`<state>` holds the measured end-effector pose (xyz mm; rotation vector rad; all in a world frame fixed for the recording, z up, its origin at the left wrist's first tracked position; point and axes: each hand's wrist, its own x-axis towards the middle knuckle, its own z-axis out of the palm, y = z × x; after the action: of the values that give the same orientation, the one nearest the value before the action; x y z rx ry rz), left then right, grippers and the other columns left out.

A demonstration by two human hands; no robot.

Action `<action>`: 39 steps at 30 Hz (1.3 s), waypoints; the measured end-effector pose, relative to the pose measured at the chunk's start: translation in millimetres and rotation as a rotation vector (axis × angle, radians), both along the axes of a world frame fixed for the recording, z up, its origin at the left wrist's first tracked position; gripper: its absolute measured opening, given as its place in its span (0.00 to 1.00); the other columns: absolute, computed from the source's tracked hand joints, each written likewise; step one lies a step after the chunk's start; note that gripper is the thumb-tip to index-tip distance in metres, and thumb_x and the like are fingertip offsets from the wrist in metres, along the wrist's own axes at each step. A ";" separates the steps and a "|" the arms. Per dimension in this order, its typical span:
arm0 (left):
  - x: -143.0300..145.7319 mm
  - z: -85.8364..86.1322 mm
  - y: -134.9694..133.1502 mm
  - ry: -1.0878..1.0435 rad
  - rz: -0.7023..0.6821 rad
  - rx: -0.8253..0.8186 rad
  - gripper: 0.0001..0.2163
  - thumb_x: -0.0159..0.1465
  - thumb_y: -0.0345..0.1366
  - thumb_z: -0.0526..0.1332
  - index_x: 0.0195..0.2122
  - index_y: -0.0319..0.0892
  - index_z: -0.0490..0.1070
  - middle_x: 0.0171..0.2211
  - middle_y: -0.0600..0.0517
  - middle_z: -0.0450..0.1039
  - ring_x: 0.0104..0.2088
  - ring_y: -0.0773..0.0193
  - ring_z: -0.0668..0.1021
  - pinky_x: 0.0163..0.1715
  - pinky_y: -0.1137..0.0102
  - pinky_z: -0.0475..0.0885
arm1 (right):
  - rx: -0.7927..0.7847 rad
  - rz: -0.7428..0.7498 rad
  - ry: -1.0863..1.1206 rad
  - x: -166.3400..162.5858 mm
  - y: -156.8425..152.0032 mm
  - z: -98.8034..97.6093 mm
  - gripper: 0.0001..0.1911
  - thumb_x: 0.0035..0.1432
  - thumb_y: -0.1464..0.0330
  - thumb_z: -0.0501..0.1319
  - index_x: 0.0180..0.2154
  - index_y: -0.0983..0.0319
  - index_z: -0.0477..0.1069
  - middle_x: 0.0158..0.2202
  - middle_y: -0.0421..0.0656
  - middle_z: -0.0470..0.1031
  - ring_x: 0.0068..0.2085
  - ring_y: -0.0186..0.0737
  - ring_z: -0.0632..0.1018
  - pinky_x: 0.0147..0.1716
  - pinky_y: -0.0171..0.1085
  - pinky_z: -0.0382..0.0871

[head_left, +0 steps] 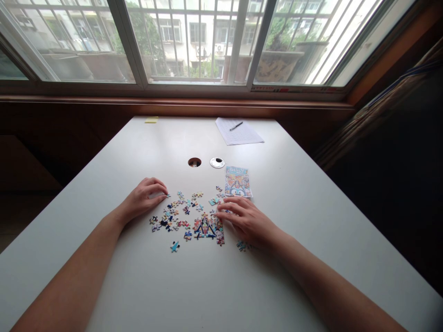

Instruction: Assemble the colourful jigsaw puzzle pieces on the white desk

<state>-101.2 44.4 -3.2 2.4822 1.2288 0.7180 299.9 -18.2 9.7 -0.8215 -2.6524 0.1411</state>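
We see the loose puzzle pieces (180,210) scattered near the middle of the white table (311,207), with a joined patch (207,228) at the 5 o'clock side of the scatter. One stray piece (175,246) lies apart at 7 o'clock from the patch.

Our left hand (143,198) rests at 10 o'clock from the patch. Its thumb and fingertips (162,190) are drawn close together at a piece on the scatter's edge, but we cannot tell whether that piece is pinched.

Our right hand (247,219) lies at 3 o'clock, touching the patch. Its fingers are stretched out and apart, flat over a few pieces and clamped on nothing.

A colourful picture card (237,181) lies flat at 1 o'clock, just beyond the right fingertips.

Farther off at 12 o'clock are a round cable hole (194,162) and its loose cap (217,162) beside it. Past those, near the far edge, lie a sheet of paper (242,134) with a pen (236,125) on it and, at 11 o'clock, a yellow note (151,120). A barred window (194,41) stands behind.
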 end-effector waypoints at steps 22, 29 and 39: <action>2.0 3.3 -2.5 0.000 0.006 -0.033 0.09 0.69 0.44 0.60 0.41 0.48 0.78 0.46 0.48 0.74 0.49 0.57 0.73 0.53 0.61 0.70 | 0.080 0.092 0.157 3.9 -1.4 0.4 0.20 0.63 0.79 0.56 0.53 0.57 0.72 0.46 0.45 0.78 0.53 0.47 0.73 0.54 0.52 0.70; 1.3 3.3 -2.3 0.009 0.022 -0.048 0.10 0.69 0.45 0.60 0.40 0.47 0.78 0.46 0.48 0.74 0.49 0.56 0.73 0.52 0.62 0.71 | 0.080 0.102 0.185 5.9 -2.8 3.6 0.19 0.63 0.79 0.56 0.52 0.57 0.73 0.43 0.45 0.78 0.51 0.46 0.74 0.52 0.51 0.71; 0.0 3.2 -2.7 0.001 0.040 -0.073 0.12 0.69 0.46 0.59 0.40 0.48 0.79 0.46 0.48 0.75 0.49 0.56 0.74 0.51 0.63 0.72 | 0.072 0.160 0.213 7.5 -6.5 2.9 0.16 0.63 0.78 0.57 0.49 0.58 0.72 0.41 0.45 0.78 0.46 0.44 0.74 0.46 0.48 0.72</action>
<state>-101.2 41.7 0.0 2.4060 1.2847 0.6692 307.5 -24.6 12.7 -0.5382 -2.5028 0.1631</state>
